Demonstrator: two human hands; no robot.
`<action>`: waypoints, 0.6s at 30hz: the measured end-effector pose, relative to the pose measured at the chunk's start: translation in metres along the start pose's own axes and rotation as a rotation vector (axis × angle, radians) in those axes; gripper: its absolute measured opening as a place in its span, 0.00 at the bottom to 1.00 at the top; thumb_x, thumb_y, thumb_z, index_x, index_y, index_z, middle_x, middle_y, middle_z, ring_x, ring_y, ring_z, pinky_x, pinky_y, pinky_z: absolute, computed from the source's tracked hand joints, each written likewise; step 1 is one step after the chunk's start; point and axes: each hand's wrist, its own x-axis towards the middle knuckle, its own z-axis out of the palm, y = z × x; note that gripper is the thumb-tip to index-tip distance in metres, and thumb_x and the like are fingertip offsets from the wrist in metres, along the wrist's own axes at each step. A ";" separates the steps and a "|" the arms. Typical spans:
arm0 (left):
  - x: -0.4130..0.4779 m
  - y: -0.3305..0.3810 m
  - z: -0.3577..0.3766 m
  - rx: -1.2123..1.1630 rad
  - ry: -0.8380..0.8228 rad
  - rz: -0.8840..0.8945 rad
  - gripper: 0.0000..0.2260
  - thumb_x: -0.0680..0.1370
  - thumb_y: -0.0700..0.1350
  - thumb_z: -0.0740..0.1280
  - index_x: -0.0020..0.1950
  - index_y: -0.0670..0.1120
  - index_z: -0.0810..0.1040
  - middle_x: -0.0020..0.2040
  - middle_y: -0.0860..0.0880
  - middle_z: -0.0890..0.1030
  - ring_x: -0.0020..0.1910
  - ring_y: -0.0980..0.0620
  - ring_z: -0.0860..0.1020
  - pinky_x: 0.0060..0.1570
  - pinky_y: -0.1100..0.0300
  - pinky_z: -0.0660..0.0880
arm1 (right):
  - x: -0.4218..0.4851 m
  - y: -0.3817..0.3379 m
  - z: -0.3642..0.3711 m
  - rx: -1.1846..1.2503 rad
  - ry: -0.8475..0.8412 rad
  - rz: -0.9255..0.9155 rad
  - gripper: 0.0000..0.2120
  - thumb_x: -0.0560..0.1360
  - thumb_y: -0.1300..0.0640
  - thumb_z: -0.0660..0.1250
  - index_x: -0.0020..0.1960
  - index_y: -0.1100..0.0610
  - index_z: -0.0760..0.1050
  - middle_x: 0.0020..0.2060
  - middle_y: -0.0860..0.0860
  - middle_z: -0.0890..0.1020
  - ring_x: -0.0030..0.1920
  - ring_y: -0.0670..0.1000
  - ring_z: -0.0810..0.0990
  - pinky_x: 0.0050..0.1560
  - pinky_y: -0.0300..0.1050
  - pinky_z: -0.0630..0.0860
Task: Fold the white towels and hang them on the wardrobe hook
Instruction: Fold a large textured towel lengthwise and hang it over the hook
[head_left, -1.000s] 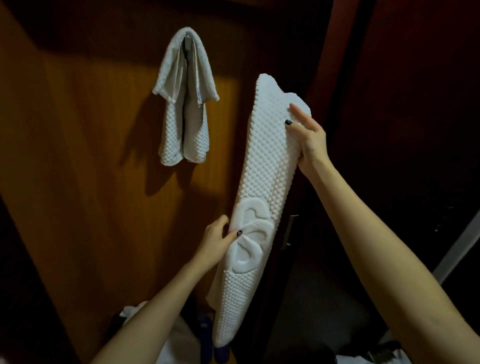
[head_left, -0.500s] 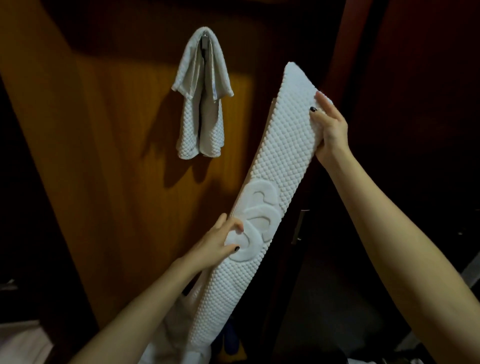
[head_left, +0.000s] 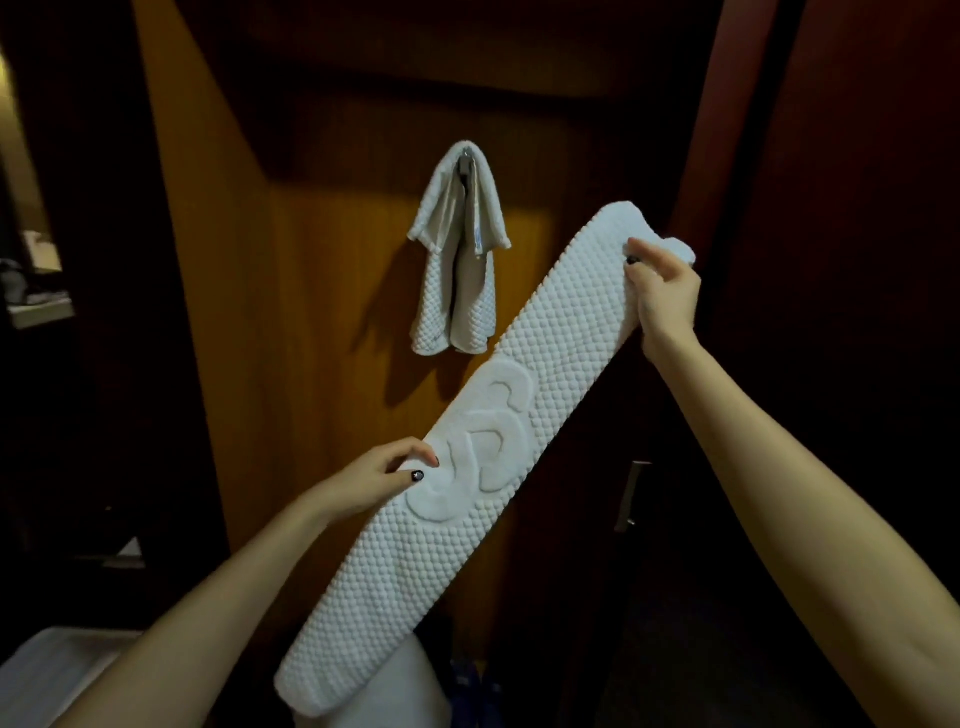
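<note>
Filling the background is the wooden wardrobe panel (head_left: 311, 364). Before it a long folded towel (head_left: 467, 519) slants in the air. A smaller towel (head_left: 457, 270) hangs on the panel above. The right hand (head_left: 665, 291) grips the long towel's upper end; the left hand (head_left: 379, 478) pinches its edge mid-length. The hook (head_left: 466, 158) peeks from the hung towel's top.

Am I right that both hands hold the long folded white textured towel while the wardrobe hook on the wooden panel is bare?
Not quite: in the head view a small white textured towel already hangs on the hook. The rest holds.
</note>
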 end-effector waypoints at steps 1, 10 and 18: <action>-0.002 0.006 -0.011 0.013 0.030 -0.012 0.09 0.79 0.37 0.62 0.53 0.51 0.76 0.55 0.56 0.75 0.57 0.58 0.73 0.52 0.64 0.69 | 0.003 -0.003 -0.002 -0.044 -0.031 -0.027 0.15 0.76 0.62 0.64 0.61 0.55 0.80 0.60 0.48 0.80 0.59 0.42 0.78 0.57 0.36 0.77; 0.006 0.081 -0.126 0.092 0.051 -0.141 0.22 0.62 0.56 0.74 0.54 0.58 0.73 0.63 0.51 0.70 0.60 0.50 0.71 0.57 0.52 0.70 | 0.039 -0.049 -0.010 -0.064 -0.290 0.007 0.38 0.72 0.67 0.67 0.76 0.47 0.58 0.72 0.51 0.62 0.61 0.54 0.75 0.39 0.44 0.82; 0.030 0.106 -0.190 -0.139 0.119 0.022 0.13 0.58 0.48 0.81 0.36 0.47 0.82 0.34 0.49 0.74 0.26 0.59 0.71 0.26 0.69 0.67 | 0.076 -0.075 0.008 -0.082 -0.254 -0.166 0.23 0.74 0.69 0.63 0.67 0.55 0.75 0.46 0.55 0.78 0.35 0.49 0.77 0.34 0.40 0.79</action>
